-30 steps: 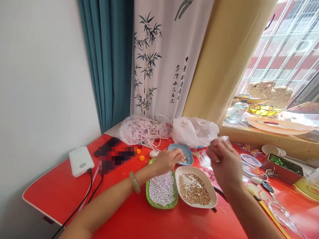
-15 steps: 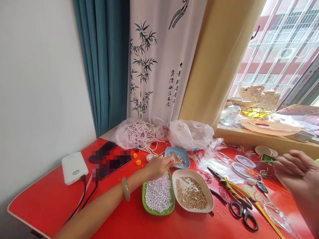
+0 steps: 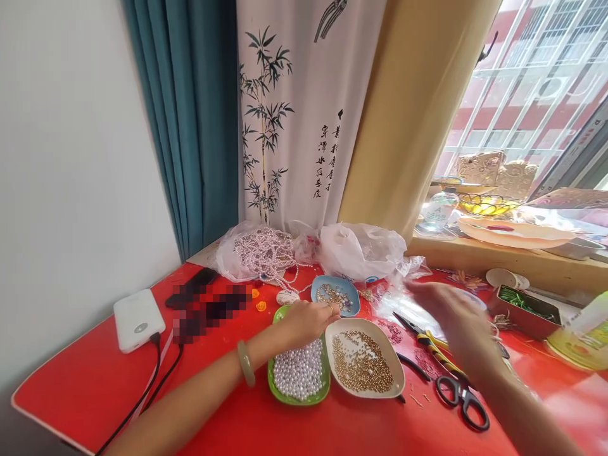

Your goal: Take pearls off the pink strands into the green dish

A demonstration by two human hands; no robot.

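My left hand (image 3: 311, 323), with a bangle at the wrist, is closed in a pinch over the top of the green dish (image 3: 300, 401) of white pearl beads. What its fingertips hold is too small to make out. Beside that dish is a cream dish (image 3: 401, 373) with gold beads. Just behind my fingers sits a blue dish (image 3: 352, 292) of mixed beads. My right hand (image 3: 449, 313) hangs above the yellow-handled pliers (image 3: 434, 351), blurred by motion, so its fingers are unclear.
Black-handled scissors (image 3: 462, 402) lie at the front right, near a box of green wire (image 3: 527, 310). Bags of pearl strands (image 3: 266, 253) are at the back. A white power bank (image 3: 139, 320) and cabled phones are on the left.
My right hand has swung left from the far right to above the pliers, uncovering the green wire box. My left hand has shifted slightly right. The camera view has moved a little.
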